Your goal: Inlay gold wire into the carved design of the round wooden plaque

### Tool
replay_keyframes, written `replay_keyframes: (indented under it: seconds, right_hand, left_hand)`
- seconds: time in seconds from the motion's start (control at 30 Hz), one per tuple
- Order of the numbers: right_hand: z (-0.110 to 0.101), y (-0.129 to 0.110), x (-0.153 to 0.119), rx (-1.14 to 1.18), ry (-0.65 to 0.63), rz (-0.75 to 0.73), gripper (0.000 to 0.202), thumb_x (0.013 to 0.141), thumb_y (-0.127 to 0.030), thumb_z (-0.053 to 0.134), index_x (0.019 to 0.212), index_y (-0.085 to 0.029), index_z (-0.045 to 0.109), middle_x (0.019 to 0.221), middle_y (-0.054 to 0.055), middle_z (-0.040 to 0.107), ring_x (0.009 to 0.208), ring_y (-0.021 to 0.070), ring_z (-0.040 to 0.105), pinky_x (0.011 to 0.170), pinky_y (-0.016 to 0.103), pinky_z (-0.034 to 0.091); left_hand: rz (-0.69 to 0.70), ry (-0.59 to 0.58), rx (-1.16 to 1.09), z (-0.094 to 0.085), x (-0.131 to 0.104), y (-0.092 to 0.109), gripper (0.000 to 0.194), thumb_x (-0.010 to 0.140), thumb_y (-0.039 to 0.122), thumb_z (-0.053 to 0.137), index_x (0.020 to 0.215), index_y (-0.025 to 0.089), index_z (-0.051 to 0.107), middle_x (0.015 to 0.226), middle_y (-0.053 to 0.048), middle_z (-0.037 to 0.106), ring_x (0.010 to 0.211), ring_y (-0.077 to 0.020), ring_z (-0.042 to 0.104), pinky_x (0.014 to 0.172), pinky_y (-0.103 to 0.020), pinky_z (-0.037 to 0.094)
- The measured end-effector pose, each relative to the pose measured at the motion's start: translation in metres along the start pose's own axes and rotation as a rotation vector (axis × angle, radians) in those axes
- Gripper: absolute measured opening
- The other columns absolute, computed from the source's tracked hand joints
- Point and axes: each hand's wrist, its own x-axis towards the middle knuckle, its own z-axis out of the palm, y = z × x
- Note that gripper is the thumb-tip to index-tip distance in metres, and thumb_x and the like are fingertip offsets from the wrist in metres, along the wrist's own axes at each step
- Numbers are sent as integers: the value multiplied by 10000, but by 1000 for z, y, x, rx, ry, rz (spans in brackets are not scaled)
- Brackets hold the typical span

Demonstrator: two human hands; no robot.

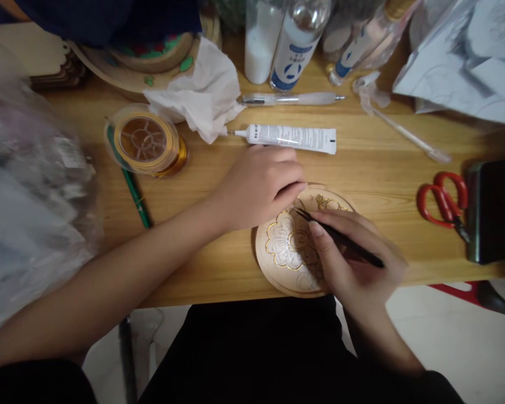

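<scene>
A round pale wooden disc (273,269) lies at the table's front edge, with a flower pattern drawn on it and gold wire (270,231) along some of the outlines. My right hand (353,258) grips black tweezers (349,241), their tips on the upper middle of the disc. My left hand (265,185) rests at the disc's upper left edge, its fingers curled in; what they hold, if anything, is hidden. Just beyond it lies a white glue tube (292,138) with its nozzle pointing left.
A spool of gold wire (145,140) stands at left, near a green pen (132,191). Behind are a crumpled tissue (206,90), a clear pen (294,99) and bottles (294,50). Red-handled scissors (444,202) lie at right beside a dark box-like object (494,210). Plastic bags (33,213) crowd the left.
</scene>
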Motion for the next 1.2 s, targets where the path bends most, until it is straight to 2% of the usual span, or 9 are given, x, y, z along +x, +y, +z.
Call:
replay_keyframes:
  seconds: [0.37, 0.53, 0.7, 0.97, 1.2]
  right_hand:
    - [0, -7, 3, 8, -5, 25, 220, 823, -147, 703, 994, -284, 716, 948, 22, 754, 855, 213, 718, 748, 390, 619]
    - [0, -12, 6, -35, -26, -30, 249, 811, -96, 693, 990, -269, 706, 925, 18, 745, 844, 194, 710, 770, 361, 603]
    - [1, -15, 6, -40, -36, -23, 240, 818, -95, 681, 977, -274, 700, 908, 17, 734, 820, 194, 703, 746, 360, 594]
    - [0, -13, 3, 30, 34, -39, 296, 799, -58, 691, 1008, -265, 718, 927, 22, 736, 856, 191, 694, 769, 376, 584]
    - [-3, -12, 3, 107, 33, 16, 292, 789, -68, 711, 1005, -262, 741, 923, 8, 742, 850, 176, 695, 756, 345, 581]
  left_hand:
    - [-22, -39, 34, 0, 1, 0, 207, 938, 248, 513, 830, 197, 683, 806, -22, 628, 800, -184, 613, 765, -343, 455]
    - [-27, -26, 27, 1, 1, 0, 197, 936, 246, 525, 824, 193, 678, 799, -22, 623, 810, -183, 607, 772, -339, 449]
    - [-30, -18, 29, 2, 1, 0, 169, 927, 234, 549, 828, 192, 679, 828, -22, 632, 829, -186, 615, 772, -339, 446]
    - [-11, -3, 40, 3, 1, -1, 166, 930, 225, 552, 828, 185, 676, 819, -23, 638, 811, -179, 615, 752, -334, 442]
    - [24, 29, 54, 4, 0, -1, 187, 936, 220, 543, 824, 160, 679, 819, -26, 643, 789, -162, 604, 735, -315, 427]
